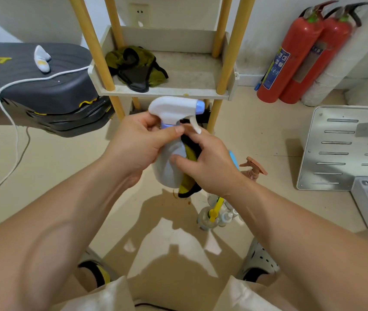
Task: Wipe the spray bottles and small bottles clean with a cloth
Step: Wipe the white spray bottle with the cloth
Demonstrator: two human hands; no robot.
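A white spray bottle [171, 140] with a pale blue nozzle tip is held upright in front of me, above the floor. My left hand [137, 145] grips its neck just under the trigger head. My right hand [207, 162] presses an olive-and-black cloth [189, 173] against the bottle's right side, fingers curled round the cloth. On the floor behind my right wrist stand a small bottle with a brown pump sprayer [253, 168], a bottle with a yellow sprayer [213, 215] and small clear bottles [226, 217], partly hidden.
A shelf unit with yellow posts [221, 70] stands straight ahead, another olive-and-black cloth [137, 67] on its shelf. Two red fire extinguishers [299, 57] lean at the right wall. A metal plate [344, 149] lies right, black machine [44, 90] with white cable left.
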